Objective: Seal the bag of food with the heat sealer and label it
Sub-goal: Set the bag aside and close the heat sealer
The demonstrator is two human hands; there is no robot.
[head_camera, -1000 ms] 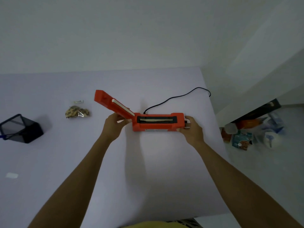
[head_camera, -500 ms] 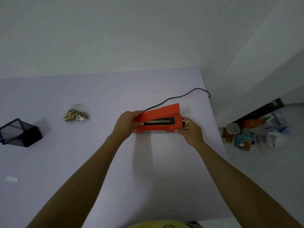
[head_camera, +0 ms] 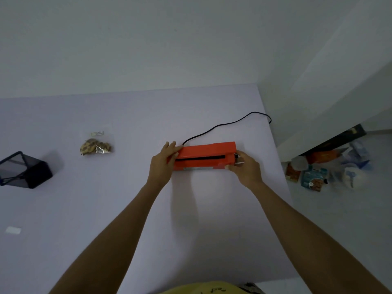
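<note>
An orange heat sealer (head_camera: pixel 205 156) lies on the pale table (head_camera: pixel 106 198) right of centre, its lid folded down nearly flat on the base. My left hand (head_camera: pixel 164 162) presses on its left end, fingers over the lid. My right hand (head_camera: pixel 246 166) grips its right end by the hinge. A black cord (head_camera: pixel 224 125) runs from the sealer to the table's far right edge. A clear bag of brown food (head_camera: pixel 95 146) lies far to the left of the sealer, apart from both hands. A small white label (head_camera: pixel 13 230) lies near the left edge.
A black mesh holder (head_camera: pixel 23 169) stands at the left edge of the table. The table's right edge drops to the floor, where several packets and bottles (head_camera: pixel 318 170) lie. A white wall runs behind the table.
The sealer's lid stood raised to the left one second ago. My left hand has swung it down onto the base. My right hand stayed on the right end.
</note>
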